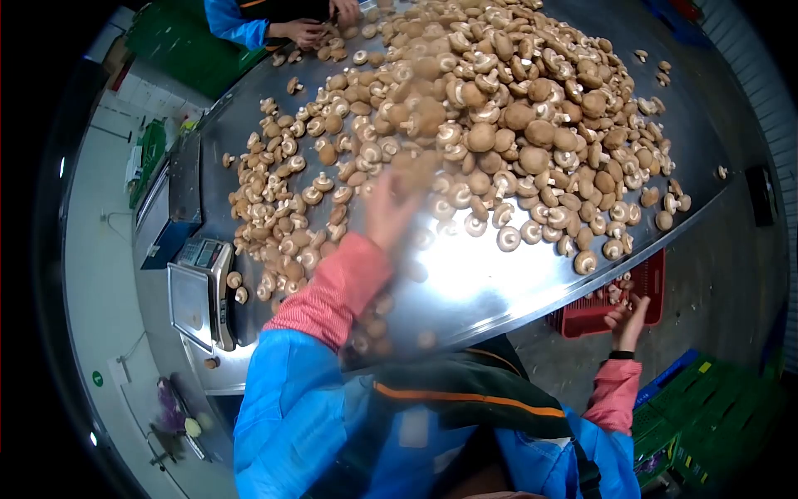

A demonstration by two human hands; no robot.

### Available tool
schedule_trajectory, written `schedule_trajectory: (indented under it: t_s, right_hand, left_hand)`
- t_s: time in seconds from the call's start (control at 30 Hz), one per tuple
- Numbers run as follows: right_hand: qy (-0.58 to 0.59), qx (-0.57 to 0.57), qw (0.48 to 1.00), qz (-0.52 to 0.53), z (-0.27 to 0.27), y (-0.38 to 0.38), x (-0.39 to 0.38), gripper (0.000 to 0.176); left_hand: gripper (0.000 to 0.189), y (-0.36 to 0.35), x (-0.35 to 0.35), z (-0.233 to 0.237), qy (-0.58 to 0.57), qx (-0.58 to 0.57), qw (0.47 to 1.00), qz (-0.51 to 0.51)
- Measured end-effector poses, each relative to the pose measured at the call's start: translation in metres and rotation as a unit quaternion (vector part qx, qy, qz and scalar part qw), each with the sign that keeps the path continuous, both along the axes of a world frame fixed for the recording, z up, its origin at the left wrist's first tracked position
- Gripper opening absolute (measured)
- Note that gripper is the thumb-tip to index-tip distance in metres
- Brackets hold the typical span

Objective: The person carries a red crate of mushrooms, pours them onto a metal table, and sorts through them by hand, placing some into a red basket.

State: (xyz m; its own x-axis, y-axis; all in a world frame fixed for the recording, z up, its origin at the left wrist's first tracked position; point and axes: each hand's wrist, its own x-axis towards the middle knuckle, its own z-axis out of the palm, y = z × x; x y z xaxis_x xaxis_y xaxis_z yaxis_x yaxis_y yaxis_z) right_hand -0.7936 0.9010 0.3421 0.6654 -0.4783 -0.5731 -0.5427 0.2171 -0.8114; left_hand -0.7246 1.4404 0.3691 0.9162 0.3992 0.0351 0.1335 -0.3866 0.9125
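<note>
A wide heap of brown-capped mushrooms (499, 125) covers a shiny metal table (490, 283). My left hand (389, 209), in a pink cuff and blue sleeve, is stretched over the near side of the heap. It is motion-blurred, so its grip is unclear. My right hand (628, 320) is below the table's edge at the right, fingers spread, beside a red crate (582, 320). A few mushrooms (613, 291) are at the crate just above that hand.
Another person's hands (309, 32) in blue sleeves work at the far end of the heap. A weighing scale (199, 291) sits at the table's left end. Green crates (706, 407) stand on the floor at lower right.
</note>
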Motion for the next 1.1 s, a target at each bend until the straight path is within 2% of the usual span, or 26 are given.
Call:
schedule_trajectory:
  t_s: [0.03, 0.07, 0.1, 0.13, 0.17, 0.2, 0.23, 0.3, 0.37, 0.4, 0.43, 0.5, 0.57, 0.6, 0.7, 0.73, 0.83, 0.87, 0.97, 1.0, 1.03, 1.07, 1.1]
  right_hand:
    - [-0.020, -0.013, 0.998, 0.055, 0.017, 0.046, 0.007, 0.066]
    - [-0.028, 0.034, 0.989, 0.142, 0.024, 0.080, 0.008, 0.070]
    - [-0.038, 0.081, 0.968, 0.233, 0.031, 0.114, 0.009, 0.073]
    - [-0.050, 0.124, 0.939, 0.317, 0.038, 0.148, 0.010, 0.077]
    - [-0.065, 0.209, 0.909, 0.356, 0.048, 0.178, 0.010, 0.053]
    - [0.017, 0.255, 0.888, 0.382, 0.059, 0.203, 0.019, 0.054]
    - [0.027, 0.283, 0.871, 0.401, 0.064, 0.220, 0.022, 0.045]
    - [0.008, 0.295, 0.869, 0.398, 0.052, 0.221, 0.022, 0.032]
    - [-0.001, 0.296, 0.871, 0.392, 0.048, 0.216, 0.017, 0.028]
    - [0.014, 0.296, 0.871, 0.391, 0.048, 0.211, 0.014, 0.028]
    - [0.029, 0.296, 0.872, 0.389, 0.049, 0.206, 0.010, 0.028]
    - [0.017, 0.298, 0.853, 0.428, 0.024, 0.191, 0.000, 0.025]
    - [0.035, 0.297, 0.852, 0.430, 0.022, 0.196, -0.006, 0.023]
    - [0.031, 0.314, 0.854, 0.414, 0.022, 0.201, -0.010, 0.022]
    - [0.053, 0.318, 0.860, 0.394, 0.017, 0.211, -0.010, 0.022]
    - [0.051, 0.305, 0.857, 0.413, 0.013, 0.212, -0.010, 0.023]
    - [0.052, 0.311, 0.852, 0.417, 0.013, 0.217, -0.014, 0.023]
    - [0.049, 0.311, 0.850, 0.422, 0.013, 0.218, -0.015, 0.024]
    - [0.043, 0.318, 0.841, 0.435, 0.014, 0.222, -0.011, 0.025]
    - [0.042, 0.328, 0.835, 0.439, 0.017, 0.226, -0.010, 0.025]
    - [0.041, 0.338, 0.830, 0.442, 0.018, 0.228, -0.009, 0.026]
    - [0.025, 0.316, 0.804, 0.503, 0.006, 0.225, -0.007, 0.045]
    - [0.035, 0.339, 0.797, 0.498, 0.008, 0.230, -0.006, 0.054]
  left_hand:
    - [0.041, -0.016, -0.018, 0.008, 0.054, -0.041, 0.994, -0.081]
    - [0.041, -0.038, -0.036, 0.004, 0.071, -0.024, 0.991, -0.113]
    - [0.040, -0.054, -0.048, 0.005, 0.009, -0.040, 0.978, -0.206]
    - [0.043, -0.074, -0.059, -0.001, -0.011, -0.104, 0.960, -0.261]
    - [0.040, -0.090, -0.064, -0.004, -0.010, -0.020, 0.948, -0.316]
    - [0.037, -0.099, -0.062, 0.004, -0.054, -0.018, 0.932, -0.357]
    - [0.034, -0.102, -0.060, 0.013, -0.099, -0.016, 0.913, -0.397]
    - [0.025, -0.082, -0.034, 0.014, -0.164, 0.111, 0.930, -0.311]
    - [0.028, -0.038, 0.009, -0.002, -0.091, 0.085, 0.978, -0.167]
    - [0.031, -0.002, 0.045, -0.015, -0.060, 0.256, 0.951, -0.162]
    - [0.037, 0.022, 0.061, -0.032, -0.103, 0.312, 0.940, -0.097]
    - [0.055, 0.057, 0.075, -0.057, 0.013, 0.386, 0.910, -0.153]
    - [0.066, 0.071, 0.084, -0.069, 0.081, 0.462, 0.853, -0.230]
    - [0.076, 0.071, 0.086, -0.064, 0.115, 0.456, 0.848, -0.244]
    - [0.073, 0.067, 0.095, -0.047, 0.143, 0.426, 0.857, -0.251]
    - [0.066, 0.062, 0.095, -0.059, 0.129, 0.406, 0.879, -0.215]
    - [0.057, 0.056, 0.083, -0.078, 0.128, 0.400, 0.888, -0.190]
    - [0.051, 0.058, 0.075, -0.080, 0.091, 0.401, 0.895, -0.170]
    - [0.048, 0.066, 0.047, -0.076, -0.007, 0.262, 0.959, -0.107]
    - [0.047, 0.064, 0.035, -0.066, -0.030, 0.269, 0.960, -0.073]
    - [0.047, 0.056, 0.019, -0.047, -0.029, 0.213, 0.973, -0.087]
    - [0.046, 0.042, 0.002, -0.024, -0.029, 0.156, 0.982, -0.101]
    - [0.046, 0.027, -0.016, -0.007, -0.028, 0.098, 0.988, -0.113]
